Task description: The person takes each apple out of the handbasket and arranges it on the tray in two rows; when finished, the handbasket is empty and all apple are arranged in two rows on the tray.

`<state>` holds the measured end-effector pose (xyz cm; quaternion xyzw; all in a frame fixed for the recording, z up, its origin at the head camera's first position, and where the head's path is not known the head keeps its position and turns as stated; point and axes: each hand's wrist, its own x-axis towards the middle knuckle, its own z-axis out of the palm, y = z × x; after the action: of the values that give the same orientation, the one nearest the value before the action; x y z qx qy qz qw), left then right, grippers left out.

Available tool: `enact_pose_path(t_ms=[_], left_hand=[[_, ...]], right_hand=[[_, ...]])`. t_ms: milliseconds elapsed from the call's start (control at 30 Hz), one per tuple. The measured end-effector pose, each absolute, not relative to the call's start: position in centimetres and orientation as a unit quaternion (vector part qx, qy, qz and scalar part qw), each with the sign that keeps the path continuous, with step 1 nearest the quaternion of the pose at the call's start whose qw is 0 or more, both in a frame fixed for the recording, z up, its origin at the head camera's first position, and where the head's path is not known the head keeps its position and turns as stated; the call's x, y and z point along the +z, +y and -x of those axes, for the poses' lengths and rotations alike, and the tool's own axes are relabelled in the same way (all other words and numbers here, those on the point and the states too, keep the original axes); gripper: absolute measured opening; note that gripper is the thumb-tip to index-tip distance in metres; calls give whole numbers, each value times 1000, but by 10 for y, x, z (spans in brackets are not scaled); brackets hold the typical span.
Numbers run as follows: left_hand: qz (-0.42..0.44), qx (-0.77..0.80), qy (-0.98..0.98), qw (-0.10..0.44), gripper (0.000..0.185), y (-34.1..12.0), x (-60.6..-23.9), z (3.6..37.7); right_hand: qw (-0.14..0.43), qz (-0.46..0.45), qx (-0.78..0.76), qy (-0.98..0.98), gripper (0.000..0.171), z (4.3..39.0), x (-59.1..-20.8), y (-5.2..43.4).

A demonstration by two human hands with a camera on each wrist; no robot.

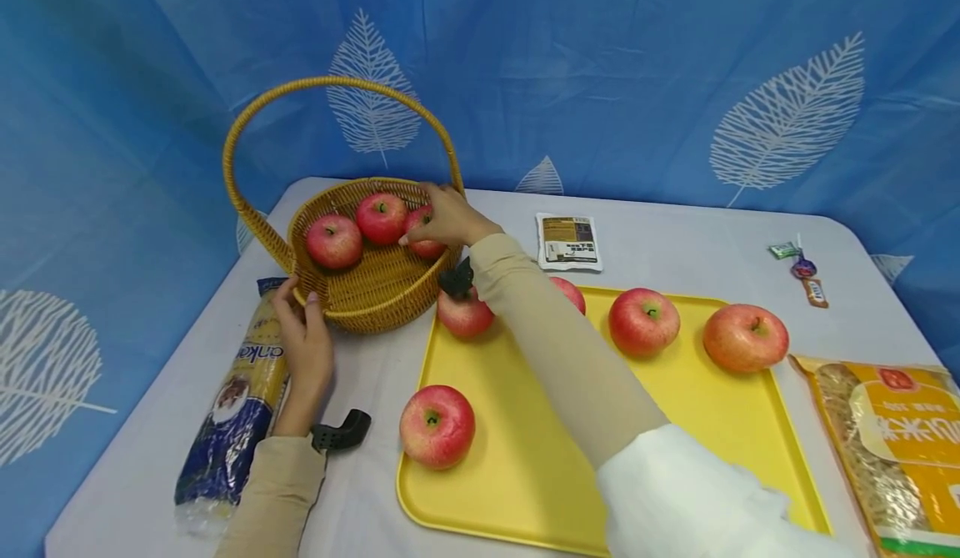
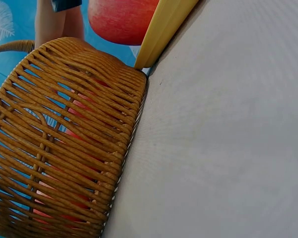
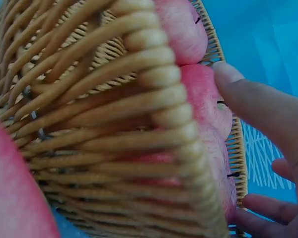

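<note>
A wicker basket (image 1: 378,308) with a tall arched handle stands at the back left, two red apples (image 1: 333,241) lying in its left and middle. My left hand (image 1: 309,349) grips the basket's near-left rim, thumb over the edge. At the basket's right side, my right hand (image 1: 452,218) reaches over the rim and holds a third apple (image 1: 422,231), thumb on one side and fingers on the other. In the right wrist view this apple (image 3: 218,166) sits low among the others, behind the woven wall. The left wrist view shows the basket's outer weave (image 2: 64,144) but no left fingers.
A yellow tray (image 1: 525,491) carries several apples (image 1: 437,426); the right forearm crosses above it. Left of the tray lies a blue-and-gold packet (image 1: 240,399). A small white-and-brown packet (image 1: 568,242) lies behind the tray, small candies (image 1: 803,268) and an orange bag (image 1: 892,449) to the right.
</note>
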<state>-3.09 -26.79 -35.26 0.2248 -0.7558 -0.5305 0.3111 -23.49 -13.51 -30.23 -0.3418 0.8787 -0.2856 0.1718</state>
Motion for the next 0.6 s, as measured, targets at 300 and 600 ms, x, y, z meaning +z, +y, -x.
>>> enact_pose_path(t_ms=[300, 600], left_hand=[[-223, -525, -758, 316, 40, -269, -353, 30], [-222, -530, -756, 312, 41, -268, -352, 30]], right_hand=[[168, 350, -263, 883, 97, 233, -306, -142], [154, 365, -262, 880, 93, 235, -314, -141]])
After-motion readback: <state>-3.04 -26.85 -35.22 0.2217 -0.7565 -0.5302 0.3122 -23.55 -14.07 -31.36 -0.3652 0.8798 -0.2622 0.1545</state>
